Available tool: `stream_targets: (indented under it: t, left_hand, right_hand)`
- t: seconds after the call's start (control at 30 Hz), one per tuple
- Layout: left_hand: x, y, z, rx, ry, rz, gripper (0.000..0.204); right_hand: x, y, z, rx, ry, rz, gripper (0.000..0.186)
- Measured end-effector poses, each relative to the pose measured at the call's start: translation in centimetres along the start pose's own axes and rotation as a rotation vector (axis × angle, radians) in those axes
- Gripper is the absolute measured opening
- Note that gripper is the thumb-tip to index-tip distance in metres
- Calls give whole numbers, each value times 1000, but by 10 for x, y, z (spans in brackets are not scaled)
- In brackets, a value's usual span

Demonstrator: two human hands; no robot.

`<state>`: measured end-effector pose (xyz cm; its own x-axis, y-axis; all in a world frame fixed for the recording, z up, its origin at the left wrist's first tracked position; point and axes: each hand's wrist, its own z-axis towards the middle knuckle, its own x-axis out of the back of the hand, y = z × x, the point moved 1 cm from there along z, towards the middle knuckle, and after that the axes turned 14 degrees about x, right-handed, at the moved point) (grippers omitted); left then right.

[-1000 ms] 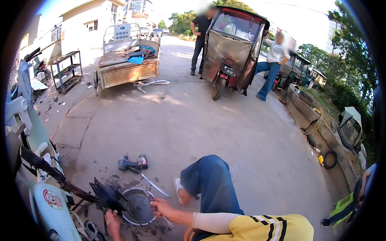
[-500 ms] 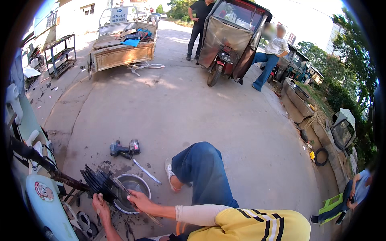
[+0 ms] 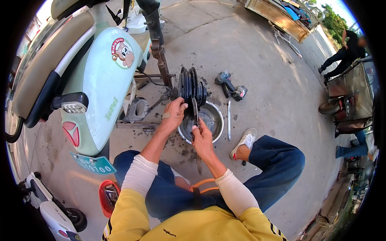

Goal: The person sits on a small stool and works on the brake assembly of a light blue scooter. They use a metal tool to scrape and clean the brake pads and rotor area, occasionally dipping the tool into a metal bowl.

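A black ribbed wheel rim [image 3: 187, 83] without a tyre is mounted at the end of a rusty arm of the pale green scooter [image 3: 94, 88]. My left hand [image 3: 174, 114] is closed at the rim's near edge, its fingers partly hidden. In my right hand [image 3: 203, 140] is a long, flat metal tyre lever [image 3: 196, 114]. Its upper end reaches the rim and its lower end sticks out below my fist. Underneath stands a round metal basin [image 3: 219, 127], partly covered by the rim and my hands.
Right of the rim lie a cordless impact wrench [image 3: 228, 85] and a curved metal bar [image 3: 229, 120]. A red container [image 3: 105, 205] with metal pieces sits by my left leg. A white scooter [image 3: 54, 217] is at lower left, a cart [image 3: 277, 16] at the back, a person [image 3: 345, 56] far right.
The view has swung left and downward, bringing the green scooter and both my legs into sight. Both hands stay at the rim, with the lever still in my right hand.
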<state>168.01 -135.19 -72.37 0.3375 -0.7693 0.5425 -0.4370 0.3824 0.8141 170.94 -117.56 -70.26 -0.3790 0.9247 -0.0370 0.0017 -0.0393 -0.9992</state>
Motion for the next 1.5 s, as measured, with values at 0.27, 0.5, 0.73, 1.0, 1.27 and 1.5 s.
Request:
stream_targets:
  t: [0.27,0.5,0.73,1.0,1.27,1.5]
  left_hand:
    - [4,11,1,-11,-64,15,20]
    - [6,0,10,12,-133,-92,17]
    - [15,12,-2,-29,-183,-130,12]
    - [17,22,-11,427,-373,-371,13]
    - [-1,-9,-7,-105,-105,83,8]
    - [6,4,-18,29,-198,44,11]
  right_hand:
    - [-34,-18,52,-151,142,314,33]
    - [-45,-29,34,-241,191,357,33]
    - [-49,-31,77,-267,201,432,16]
    - [-56,-30,68,-215,267,487,15]
    - [-21,-12,68,-205,86,409,29]
    - [-41,-28,49,-263,186,501,4]
